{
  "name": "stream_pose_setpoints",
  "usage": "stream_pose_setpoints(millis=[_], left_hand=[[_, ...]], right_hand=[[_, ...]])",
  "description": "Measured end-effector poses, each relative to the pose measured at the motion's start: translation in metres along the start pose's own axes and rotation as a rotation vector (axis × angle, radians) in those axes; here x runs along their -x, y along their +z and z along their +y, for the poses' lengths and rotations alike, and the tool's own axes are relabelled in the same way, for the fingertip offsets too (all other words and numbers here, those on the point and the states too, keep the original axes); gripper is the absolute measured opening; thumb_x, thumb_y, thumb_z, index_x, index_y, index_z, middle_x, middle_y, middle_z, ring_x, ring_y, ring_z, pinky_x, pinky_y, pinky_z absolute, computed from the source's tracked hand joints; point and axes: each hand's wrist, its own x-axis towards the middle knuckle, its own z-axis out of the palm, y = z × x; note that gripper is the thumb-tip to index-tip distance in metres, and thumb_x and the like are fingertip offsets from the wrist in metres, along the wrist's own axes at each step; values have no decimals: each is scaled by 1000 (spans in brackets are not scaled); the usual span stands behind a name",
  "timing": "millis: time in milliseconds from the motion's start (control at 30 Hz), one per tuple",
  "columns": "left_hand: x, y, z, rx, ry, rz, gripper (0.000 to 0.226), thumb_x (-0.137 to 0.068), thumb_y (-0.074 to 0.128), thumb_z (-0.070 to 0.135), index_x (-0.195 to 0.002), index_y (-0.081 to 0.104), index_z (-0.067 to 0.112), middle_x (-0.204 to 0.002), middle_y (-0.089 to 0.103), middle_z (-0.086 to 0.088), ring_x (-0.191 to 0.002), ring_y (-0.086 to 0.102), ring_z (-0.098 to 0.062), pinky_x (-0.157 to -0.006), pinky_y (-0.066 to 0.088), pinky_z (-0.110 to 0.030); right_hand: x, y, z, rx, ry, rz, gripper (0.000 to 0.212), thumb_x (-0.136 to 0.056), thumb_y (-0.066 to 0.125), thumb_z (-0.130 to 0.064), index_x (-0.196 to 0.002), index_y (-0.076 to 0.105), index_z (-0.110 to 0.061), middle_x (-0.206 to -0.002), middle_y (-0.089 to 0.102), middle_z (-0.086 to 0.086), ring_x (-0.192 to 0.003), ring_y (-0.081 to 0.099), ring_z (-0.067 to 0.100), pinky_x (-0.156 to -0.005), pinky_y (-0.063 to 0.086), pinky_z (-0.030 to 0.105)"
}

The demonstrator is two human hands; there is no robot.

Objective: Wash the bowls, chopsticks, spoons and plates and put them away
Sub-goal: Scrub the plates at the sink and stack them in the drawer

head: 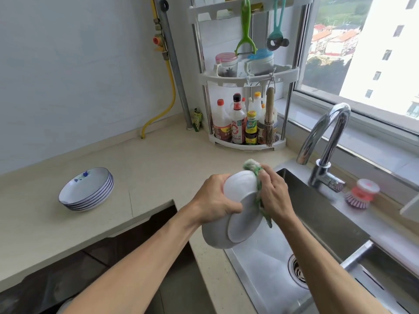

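White ceramic bowls (231,220), two stacked bottoms-up, are gripped by the left hand (215,200) over the steel sink's (322,214) left edge; the right hand (275,196) presses a green cloth (258,184) on them. Blue-rimmed plates (87,189) are stacked on the beige counter (147,168) (corner rack (247,75) by the window).

Bright daylight, wide-angle view.
Light floods in through the window (353,48), overexposed outside; straight lines bow near the edges, slight blur below it.

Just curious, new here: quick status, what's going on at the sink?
Left hand grips white bowl over sink. Right hand scrubs it with green cloth. Stacked plates wait on counter. Nothing in the way.
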Motion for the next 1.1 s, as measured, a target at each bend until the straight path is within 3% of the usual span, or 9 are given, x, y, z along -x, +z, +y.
stream_pose_setpoints(millis=[167,300,433,500,633,733,867,1033,1100], left_hand=[[-7,1,4,-20,5,20,45,-62,83,11,-103,67,19,-94,74,-2,-85,72,-21,-77,61,-47],[1,-2,3,23,49,-8,49,-59,81,9,-106,69,19,-97,73,-4,-86,72,-24,-72,62,-41],[9,-6,-3,111,30,-4,50,-57,79,7,-106,71,17,-97,75,-7,-88,73,-26,-78,62,-46],[10,-7,0,152,-5,-63,50,-59,83,2,-104,71,19,-99,76,-6,-91,73,-25,-81,61,-45],[2,-5,15,90,-55,-189,43,-67,86,-4,-104,72,11,-100,76,-13,-90,74,-26,-82,61,-41],[-4,-4,14,27,-40,-141,40,-65,82,-9,-101,71,5,-95,75,-13,-85,73,-26,-76,60,-39],[-4,-1,5,115,-34,10,30,-65,80,-10,-87,72,8,-81,71,-2,-76,67,-18,-69,55,-32],[0,-5,-5,136,-42,41,48,-52,82,11,-99,74,15,-94,76,-8,-88,73,-32,-77,61,-46],[-3,-3,-3,84,-26,65,47,-53,81,13,-99,73,16,-93,76,-6,-87,73,-28,-76,62,-46]], right_hand=[[20,25,-12,129,-246,13,40,-96,42,-34,-130,61,-24,-124,55,-13,-111,52,-1,-96,39,14],[5,6,2,5,24,168,41,-94,38,-41,-107,72,-22,-95,67,0,-86,59,16,-79,47,38],[-2,-9,3,-90,149,114,45,-99,45,-16,-56,55,-22,-57,52,-9,-56,44,7,-59,36,32],[-6,-13,-3,-41,104,89,43,-93,51,-20,-51,45,-16,-51,43,-5,-49,35,8,-54,33,28],[-15,-10,-31,157,-52,-146,32,-79,48,-33,-58,58,-11,-54,54,-3,-50,45,11,-48,35,27],[-9,-4,-46,249,-181,-139,29,-85,47,-35,-68,62,-16,-63,61,-2,-56,53,14,-52,41,27],[9,17,-40,437,-414,-114,36,-95,44,-39,-114,65,-18,-96,62,4,-87,56,19,-75,43,34],[-5,-3,-7,81,12,16,29,-101,41,-29,-90,67,-31,-88,66,-3,-84,60,19,-69,44,31],[0,6,-11,52,-41,17,28,-98,40,-31,-102,68,-33,-100,66,-7,-91,59,11,-78,45,27]])
